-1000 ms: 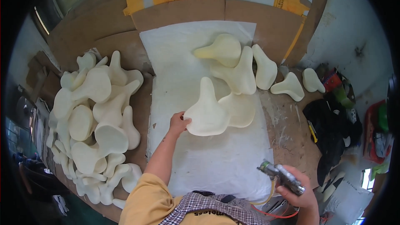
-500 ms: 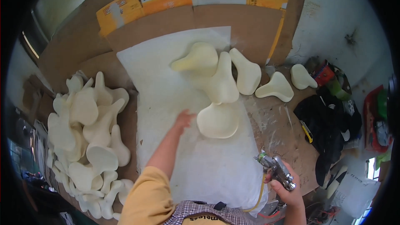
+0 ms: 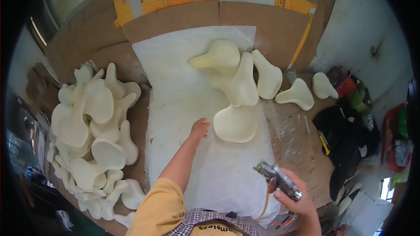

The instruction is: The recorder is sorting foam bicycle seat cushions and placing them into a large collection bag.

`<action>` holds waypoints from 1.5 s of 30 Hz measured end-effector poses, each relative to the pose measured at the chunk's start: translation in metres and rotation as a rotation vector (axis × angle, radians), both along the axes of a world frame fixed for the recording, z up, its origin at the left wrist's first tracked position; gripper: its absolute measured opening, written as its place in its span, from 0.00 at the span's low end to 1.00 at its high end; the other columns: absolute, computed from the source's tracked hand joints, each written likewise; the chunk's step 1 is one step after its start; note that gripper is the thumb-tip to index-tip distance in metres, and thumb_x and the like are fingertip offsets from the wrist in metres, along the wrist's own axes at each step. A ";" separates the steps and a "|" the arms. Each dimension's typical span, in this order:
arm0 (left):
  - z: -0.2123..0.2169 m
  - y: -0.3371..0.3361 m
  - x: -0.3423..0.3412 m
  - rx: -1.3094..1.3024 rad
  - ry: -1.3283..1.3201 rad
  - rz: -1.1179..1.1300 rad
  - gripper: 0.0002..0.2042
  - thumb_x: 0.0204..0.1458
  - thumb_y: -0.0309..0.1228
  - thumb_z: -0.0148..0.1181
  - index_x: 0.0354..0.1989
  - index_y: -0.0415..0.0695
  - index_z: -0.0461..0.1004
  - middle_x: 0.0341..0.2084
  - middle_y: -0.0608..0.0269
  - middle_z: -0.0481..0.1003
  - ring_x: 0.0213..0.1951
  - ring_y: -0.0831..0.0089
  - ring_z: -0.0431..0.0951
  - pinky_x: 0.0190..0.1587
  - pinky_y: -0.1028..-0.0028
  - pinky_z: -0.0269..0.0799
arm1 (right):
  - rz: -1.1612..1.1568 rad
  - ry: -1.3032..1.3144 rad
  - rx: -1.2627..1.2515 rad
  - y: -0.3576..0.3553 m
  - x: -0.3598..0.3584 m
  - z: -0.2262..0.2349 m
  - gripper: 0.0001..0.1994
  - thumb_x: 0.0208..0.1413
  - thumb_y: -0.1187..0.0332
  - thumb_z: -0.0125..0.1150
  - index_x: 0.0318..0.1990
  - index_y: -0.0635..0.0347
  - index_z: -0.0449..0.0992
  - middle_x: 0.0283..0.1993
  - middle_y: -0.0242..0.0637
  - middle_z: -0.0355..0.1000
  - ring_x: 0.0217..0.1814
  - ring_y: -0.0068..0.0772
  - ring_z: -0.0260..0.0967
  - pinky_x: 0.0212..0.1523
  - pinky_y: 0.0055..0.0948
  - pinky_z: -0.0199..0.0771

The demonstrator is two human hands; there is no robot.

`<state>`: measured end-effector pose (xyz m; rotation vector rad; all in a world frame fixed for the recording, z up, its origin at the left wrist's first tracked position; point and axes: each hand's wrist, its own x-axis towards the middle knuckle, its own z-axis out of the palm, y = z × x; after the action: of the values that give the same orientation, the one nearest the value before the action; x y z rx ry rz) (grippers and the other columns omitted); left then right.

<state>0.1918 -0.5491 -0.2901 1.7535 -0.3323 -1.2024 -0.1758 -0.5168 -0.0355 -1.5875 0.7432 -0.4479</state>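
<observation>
My right hand (image 3: 294,196) grips a metal spray gun (image 3: 278,179) with a greenish ring near its nozzle; the gun points up and to the left. A yellow hose (image 3: 265,203) runs down from it. Over the white sheet (image 3: 175,100), my left hand (image 3: 200,128) holds nothing, its fingers partly apart. Just right of those fingers lies a cream saddle-shaped foam pad (image 3: 236,124), wide end toward me. Its narrow end meets a second saddle pad (image 3: 243,87). Behind that is a third, yellower pad (image 3: 221,57), its nose pointing left.
A heap of similar saddle pads (image 3: 98,144) fills the left side. Several more, including an upright-lying pad (image 3: 267,76), lie right of the sheet. Dark cloth (image 3: 341,135) and a yellow cutter knife (image 3: 323,143) are at the right. Cardboard (image 3: 175,15) stands along the back.
The whole view has shifted slightly. My right hand has brought the spray gun a little left, toward the sheet. My left hand stays beside the nearest pad, its fingers less spread.
</observation>
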 end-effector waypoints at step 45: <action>-0.069 -0.030 0.051 0.085 -0.491 -0.004 0.19 0.43 0.34 0.60 0.46 0.43 0.74 0.39 0.57 0.77 0.39 0.62 0.77 0.40 0.68 0.71 | -0.134 -0.124 0.138 -0.007 0.033 -0.008 0.28 0.49 0.71 0.63 0.57 0.69 0.61 0.36 0.39 0.73 0.39 0.28 0.71 0.44 0.29 0.72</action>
<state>0.2426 -0.5787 -0.3587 2.1144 -0.5776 -0.7833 -0.1430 -0.5241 -0.0439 -1.3742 0.7715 -0.5751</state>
